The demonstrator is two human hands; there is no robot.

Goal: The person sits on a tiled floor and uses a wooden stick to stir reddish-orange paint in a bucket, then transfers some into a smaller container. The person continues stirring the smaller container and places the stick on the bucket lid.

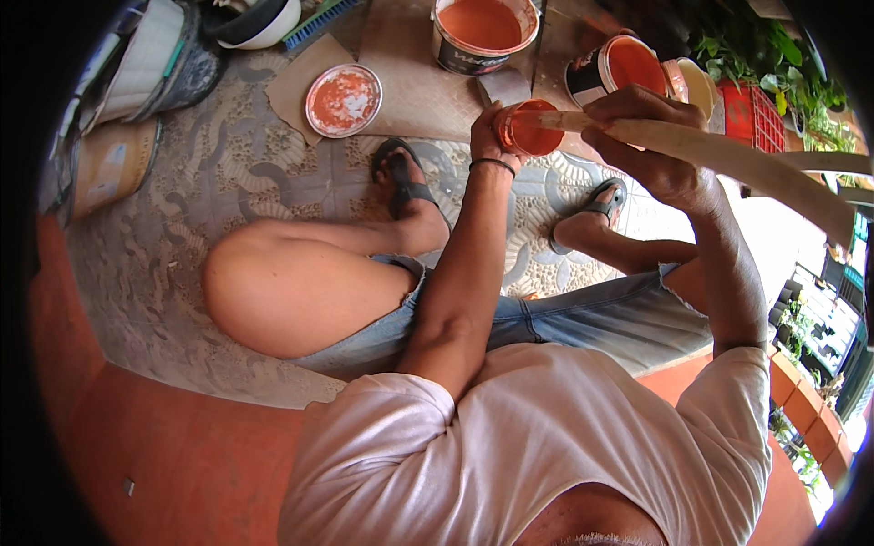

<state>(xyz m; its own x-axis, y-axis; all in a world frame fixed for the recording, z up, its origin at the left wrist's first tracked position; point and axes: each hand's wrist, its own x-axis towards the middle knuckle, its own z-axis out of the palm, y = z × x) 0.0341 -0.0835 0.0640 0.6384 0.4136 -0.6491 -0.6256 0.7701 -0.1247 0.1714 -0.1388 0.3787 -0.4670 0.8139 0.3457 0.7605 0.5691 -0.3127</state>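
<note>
My left hand (487, 136) is wrapped round a small round container (541, 142) with orange paint inside, its mouth tipped so that I can see in. A long flat wooden stick (756, 162) is gripped in my right hand (657, 150). The stick's narrow end reaches over the rim into the container; whether it touches the paint I cannot tell. Beyond my hands stands a larger bucket (469, 62) of orange paint. To its right is another paint bucket (587, 77), also orange inside. A paint-smeared round lid (343, 100) lies to the left.
Cardboard (401, 82) covers part of the patterned tile floor (209, 182). A blue-bristled brush (320, 22) and stacked tubs (173, 68) are at the far left. On the right are a red crate (754, 118) and green plants (760, 50). My sandalled feet flank the container.
</note>
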